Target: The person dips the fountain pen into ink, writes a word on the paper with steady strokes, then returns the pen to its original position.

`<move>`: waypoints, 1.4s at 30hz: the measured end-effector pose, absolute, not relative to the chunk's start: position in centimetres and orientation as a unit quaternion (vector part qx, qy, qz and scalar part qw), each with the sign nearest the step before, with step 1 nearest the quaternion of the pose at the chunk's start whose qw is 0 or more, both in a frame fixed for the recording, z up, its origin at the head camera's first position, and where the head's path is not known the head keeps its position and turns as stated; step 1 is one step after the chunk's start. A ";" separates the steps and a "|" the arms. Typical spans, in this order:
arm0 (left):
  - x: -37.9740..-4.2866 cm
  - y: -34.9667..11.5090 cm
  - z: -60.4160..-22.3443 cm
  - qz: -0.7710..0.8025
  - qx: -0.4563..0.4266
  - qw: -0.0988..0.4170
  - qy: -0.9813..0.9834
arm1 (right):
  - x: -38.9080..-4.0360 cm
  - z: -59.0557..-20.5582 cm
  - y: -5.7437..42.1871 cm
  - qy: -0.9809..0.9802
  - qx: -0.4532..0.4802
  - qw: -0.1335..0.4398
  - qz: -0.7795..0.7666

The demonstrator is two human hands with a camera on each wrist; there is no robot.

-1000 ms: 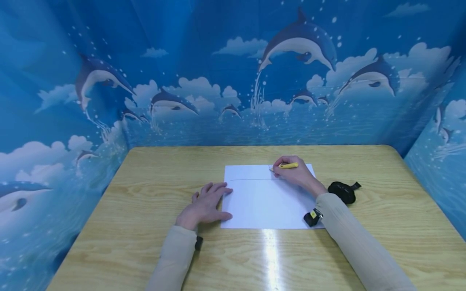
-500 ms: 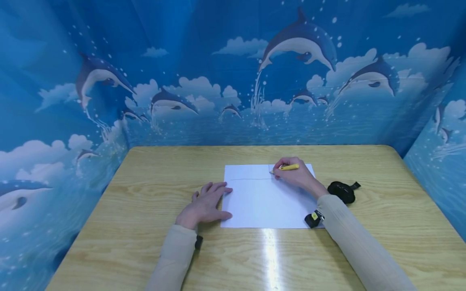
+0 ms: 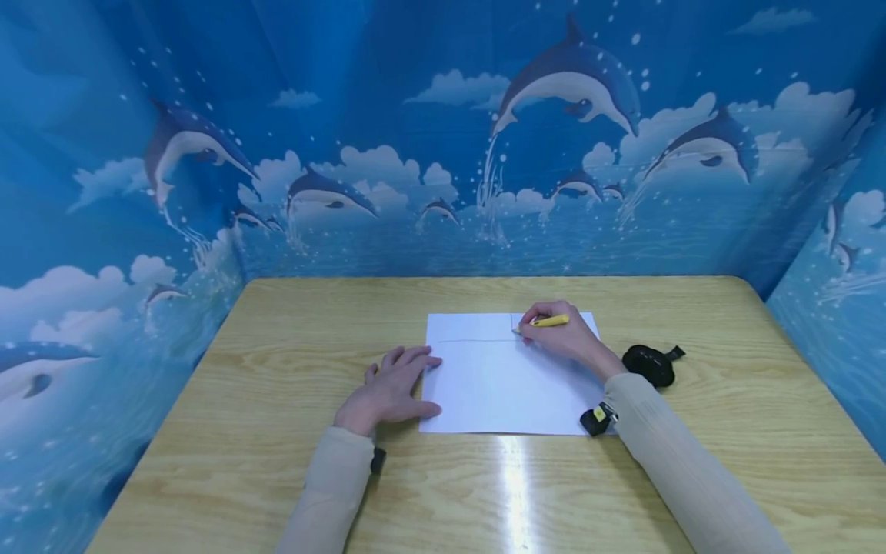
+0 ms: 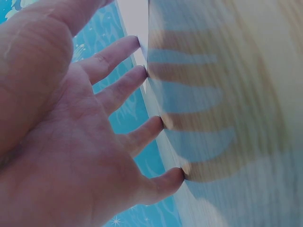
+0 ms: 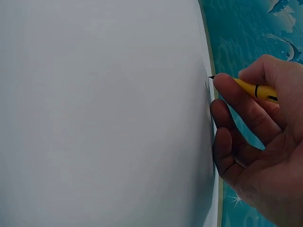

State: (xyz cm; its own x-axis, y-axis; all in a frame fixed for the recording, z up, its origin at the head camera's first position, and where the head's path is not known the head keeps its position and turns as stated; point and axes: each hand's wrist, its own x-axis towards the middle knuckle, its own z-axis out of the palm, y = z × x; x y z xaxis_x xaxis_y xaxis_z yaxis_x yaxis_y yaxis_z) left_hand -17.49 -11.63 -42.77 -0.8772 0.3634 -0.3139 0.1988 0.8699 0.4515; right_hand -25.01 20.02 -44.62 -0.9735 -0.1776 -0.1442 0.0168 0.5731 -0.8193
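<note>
A white sheet of paper (image 3: 484, 392) lies on the table, with a thin dark line drawn across its upper part. A short upright line runs down from its top edge to the tip of a yellow pen (image 3: 552, 321). My right hand (image 3: 569, 337) pinches this pen between thumb and fingers; in the right wrist view the pen's dark tip is right at the paper, with the other fingers curled below. My left hand (image 3: 389, 391) rests with spread fingers at the sheet's left edge. In the left wrist view its fingertips (image 4: 155, 124) touch the table surface.
To the right of the paper a small black object (image 3: 651, 365) with a strap end lies on the wooden table (image 3: 291, 338). Behind and beside the table hangs a blue curtain (image 3: 388, 231) printed with dolphins. Each sleeve cuff has a black wrist device.
My right hand and the pen have moved slightly toward me, and the upright line from the paper's top edge has grown longer. My left hand has stayed in place.
</note>
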 end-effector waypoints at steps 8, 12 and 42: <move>-17.5 -11.5 -42.7 0.206 0.147 0.200 0.947 | -24.9 -44.7 20.2 0.878 -0.044 0.116 -0.463; -17.5 -11.5 -42.7 0.206 0.147 0.202 0.946 | -24.9 -44.7 20.3 0.875 -0.047 0.126 -0.466; -17.4 -11.3 -42.8 0.188 0.145 0.200 0.951 | -24.3 -44.9 20.5 0.854 -0.090 0.157 -0.487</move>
